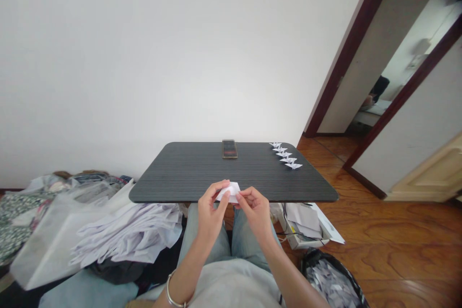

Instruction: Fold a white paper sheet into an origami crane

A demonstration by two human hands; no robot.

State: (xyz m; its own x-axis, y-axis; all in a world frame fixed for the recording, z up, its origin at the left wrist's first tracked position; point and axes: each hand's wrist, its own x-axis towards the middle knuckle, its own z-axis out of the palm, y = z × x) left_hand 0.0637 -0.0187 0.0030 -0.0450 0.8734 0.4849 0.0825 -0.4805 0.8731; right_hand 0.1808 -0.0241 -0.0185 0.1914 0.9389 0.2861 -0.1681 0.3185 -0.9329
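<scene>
Between my two hands is a small folded piece of white paper (231, 189), held over the near edge of the dark table (187, 168). My left hand (212, 207) pinches its left side, thumb in front and fingers behind. At the paper's right edge, my right hand (255, 206) grips it between thumb and fingertips. Part of the paper is hidden by the fingers. Along the table's right side stand several white folded paper cranes (288, 159) in a slanting row. A phone-like dark device (229, 148) lies near the back edge.
White wall (202, 57) rises behind the table. Piled cloth and white sheets (133, 233) lie at the left beside a translucent plastic box (54, 240). To the right are a box of papers (303, 226), a black bag of paper scraps (332, 279) and a doorway.
</scene>
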